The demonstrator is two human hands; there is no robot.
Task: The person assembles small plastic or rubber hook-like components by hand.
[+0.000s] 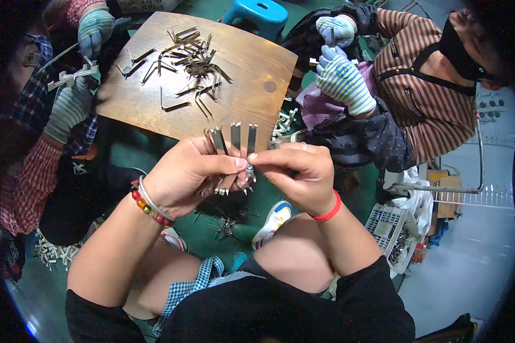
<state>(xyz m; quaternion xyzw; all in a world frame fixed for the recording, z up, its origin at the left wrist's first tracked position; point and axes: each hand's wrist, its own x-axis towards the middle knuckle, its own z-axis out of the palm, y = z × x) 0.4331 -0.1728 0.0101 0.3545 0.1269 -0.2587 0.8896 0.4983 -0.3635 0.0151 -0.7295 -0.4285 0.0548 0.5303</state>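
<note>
In front of me, just past the near edge of the wooden board, my left hand (180, 171) is closed around several flat metal strips (235, 137). They fan upward, and their notched lower ends show beneath the fingers. My right hand (303, 171) meets it from the right, thumb and forefinger pinched at the rightmost strip (252, 137). A small shiny bluish part (249, 168) shows between the two hands; its kind is too small to make out. On the board lies a loose pile of bent metal strips (197, 66).
The wooden board (257, 63) spans the space ahead, a blue stool (260, 17) behind it. Co-workers in striped gloves (346, 80) handle white parts at left and right. White pieces (54, 251) lie on the floor at left; a white crate (386, 228) stands at right.
</note>
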